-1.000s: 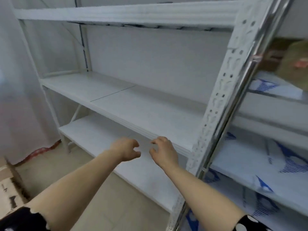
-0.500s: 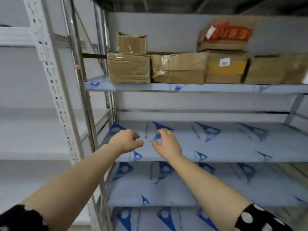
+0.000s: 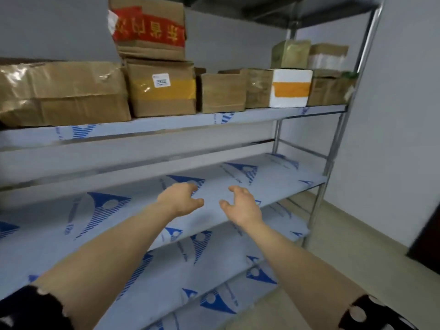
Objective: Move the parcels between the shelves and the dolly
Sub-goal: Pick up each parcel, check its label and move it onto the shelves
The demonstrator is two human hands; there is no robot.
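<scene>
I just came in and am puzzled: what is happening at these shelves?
A person faces a metal rack. The left hand and the right hand hold nothing, loosely curled, in front of the middle shelf. The parcels sit on the shelf above, among them a white box with orange tape. No dolly is in view.

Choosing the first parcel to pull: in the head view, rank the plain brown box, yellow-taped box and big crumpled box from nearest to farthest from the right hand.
1. The plain brown box, almost straight above the right hand.
2. The yellow-taped box, up and to the left.
3. The big crumpled box, far to the left.
</scene>
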